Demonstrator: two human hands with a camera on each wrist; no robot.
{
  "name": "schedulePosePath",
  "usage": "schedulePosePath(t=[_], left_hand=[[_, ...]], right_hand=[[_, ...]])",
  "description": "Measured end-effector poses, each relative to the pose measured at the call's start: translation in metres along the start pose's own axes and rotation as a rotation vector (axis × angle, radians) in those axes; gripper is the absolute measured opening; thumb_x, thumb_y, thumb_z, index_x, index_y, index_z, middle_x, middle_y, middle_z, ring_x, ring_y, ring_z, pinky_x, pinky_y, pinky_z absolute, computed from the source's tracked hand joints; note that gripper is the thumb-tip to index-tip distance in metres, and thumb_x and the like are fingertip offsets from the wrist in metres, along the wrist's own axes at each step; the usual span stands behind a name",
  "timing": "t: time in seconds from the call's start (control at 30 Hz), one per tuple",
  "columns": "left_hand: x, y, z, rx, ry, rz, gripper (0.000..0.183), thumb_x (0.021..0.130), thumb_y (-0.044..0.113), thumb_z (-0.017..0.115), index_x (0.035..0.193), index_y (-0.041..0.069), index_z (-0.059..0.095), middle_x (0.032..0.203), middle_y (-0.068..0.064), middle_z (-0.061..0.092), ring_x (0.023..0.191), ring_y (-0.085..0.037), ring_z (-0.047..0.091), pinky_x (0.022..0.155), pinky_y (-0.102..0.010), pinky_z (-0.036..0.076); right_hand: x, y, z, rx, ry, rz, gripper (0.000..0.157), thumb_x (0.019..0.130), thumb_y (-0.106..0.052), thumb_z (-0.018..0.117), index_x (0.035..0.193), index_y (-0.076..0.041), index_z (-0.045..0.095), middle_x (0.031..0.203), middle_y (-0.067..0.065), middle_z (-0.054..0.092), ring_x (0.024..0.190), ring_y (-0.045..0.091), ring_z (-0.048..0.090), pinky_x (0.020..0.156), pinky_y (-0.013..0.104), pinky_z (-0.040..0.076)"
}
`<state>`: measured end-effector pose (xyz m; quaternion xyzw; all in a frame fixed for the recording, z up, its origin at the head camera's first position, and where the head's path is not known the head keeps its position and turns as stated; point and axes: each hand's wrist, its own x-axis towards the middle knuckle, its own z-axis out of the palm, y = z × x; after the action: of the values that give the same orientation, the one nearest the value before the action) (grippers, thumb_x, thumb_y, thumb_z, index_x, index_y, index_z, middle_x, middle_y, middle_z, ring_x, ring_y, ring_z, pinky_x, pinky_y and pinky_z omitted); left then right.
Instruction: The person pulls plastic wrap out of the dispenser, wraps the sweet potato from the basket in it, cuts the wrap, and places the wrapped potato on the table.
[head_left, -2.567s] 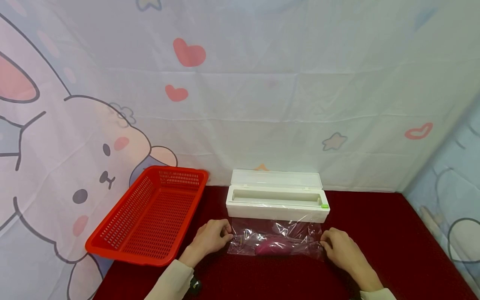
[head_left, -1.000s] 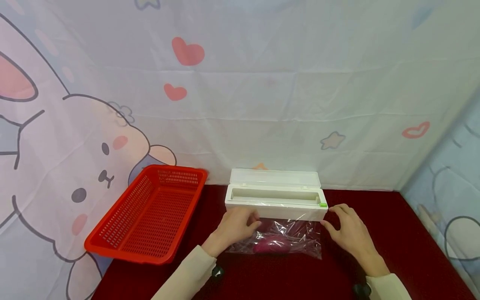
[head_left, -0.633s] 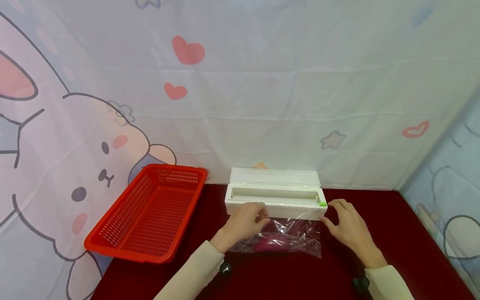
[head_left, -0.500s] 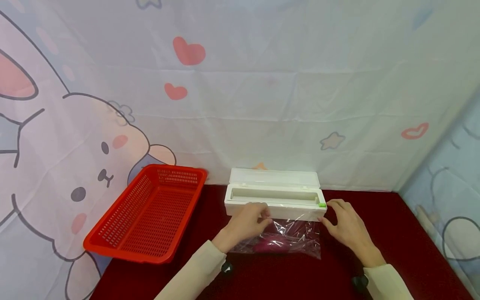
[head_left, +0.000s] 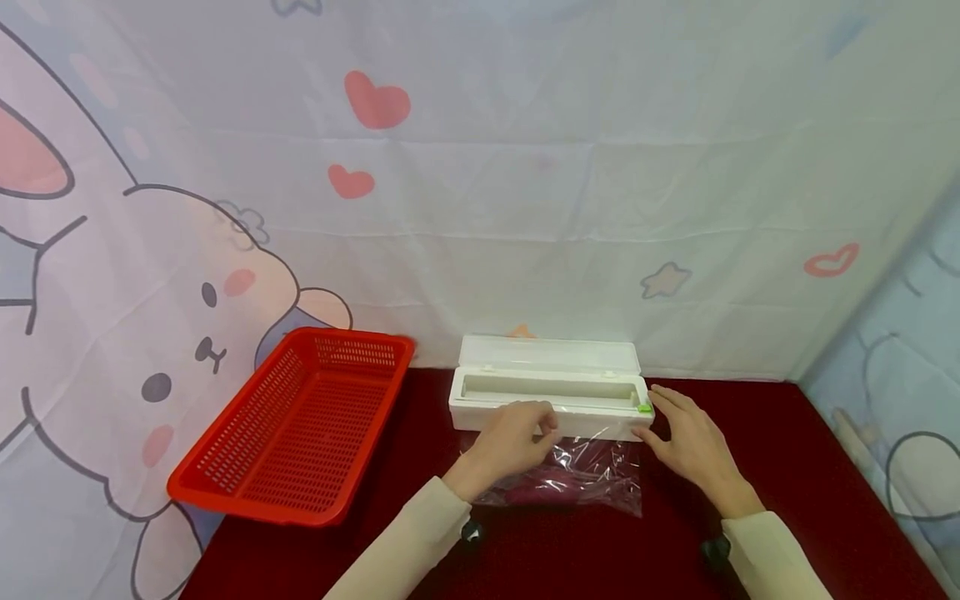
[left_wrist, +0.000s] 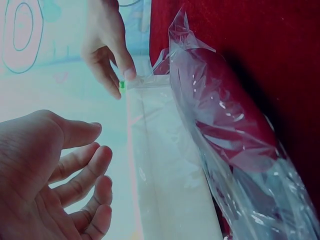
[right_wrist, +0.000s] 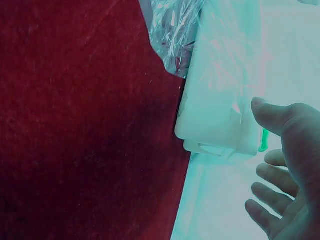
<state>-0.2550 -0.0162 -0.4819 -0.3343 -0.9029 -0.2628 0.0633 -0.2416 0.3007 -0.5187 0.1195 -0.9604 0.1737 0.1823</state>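
Note:
A white cling film dispenser (head_left: 480, 415) stands with its lid (head_left: 551, 356) raised. Clear cling film (head_left: 618, 475) runs from its front edge onto the table, covering a dark pink rounded object (head_left: 543, 493) whose kind I cannot make out. My left hand (head_left: 510, 437) hovers over the dispenser's front and the film; loosely bent fingers hold nothing, as the left wrist view shows. At the dispenser's right end is my right hand (head_left: 693, 446), thumb by the front corner, fingers spread near the green slide cutter (head_left: 644, 408). Whether the thumb touches cannot be told.
To the left a red plastic basket (head_left: 247, 510) with slotted sides stands on the dark red tablecloth (head_left: 592, 558). A printed cloth backdrop (head_left: 495, 192) rises behind the dispenser and along the right side.
My left hand has left the film's left edge and moved right and up over the dispenser's front. My right hand has let go of the film's right edge and moved up to the cutter end.

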Motion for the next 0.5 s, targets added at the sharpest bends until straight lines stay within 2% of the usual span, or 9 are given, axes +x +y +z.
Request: schedulePosePath(t=[0.17,0.5], left_hand=[[0.006,0.004,0.004,0.007,-0.001,0.012,0.012,0.099,0.024,0.076,0.106,0.015,0.075,0.096,0.006,0.078,0.079,-0.004,0.066,0.076,-0.023,0.054],[0.015,0.010,0.011,0.031,-0.003,0.046,0.014,0.099,0.025,0.076,0.108,0.015,0.076,0.097,0.007,0.079,0.089,-0.010,0.070,0.087,-0.027,0.054]], right_hand=[[0.006,0.007,0.003,0.003,-0.045,-0.030,0.082,0.091,-0.035,0.085,0.155,0.003,0.051,0.160,0.027,0.048,0.148,0.049,0.045,0.112,0.067,0.045],[0.013,0.019,0.006,0.016,-0.131,-0.050,0.087,0.095,-0.047,0.079,0.161,-0.002,0.044,0.168,0.023,0.040,0.154,0.048,0.038,0.115,0.066,0.042]])
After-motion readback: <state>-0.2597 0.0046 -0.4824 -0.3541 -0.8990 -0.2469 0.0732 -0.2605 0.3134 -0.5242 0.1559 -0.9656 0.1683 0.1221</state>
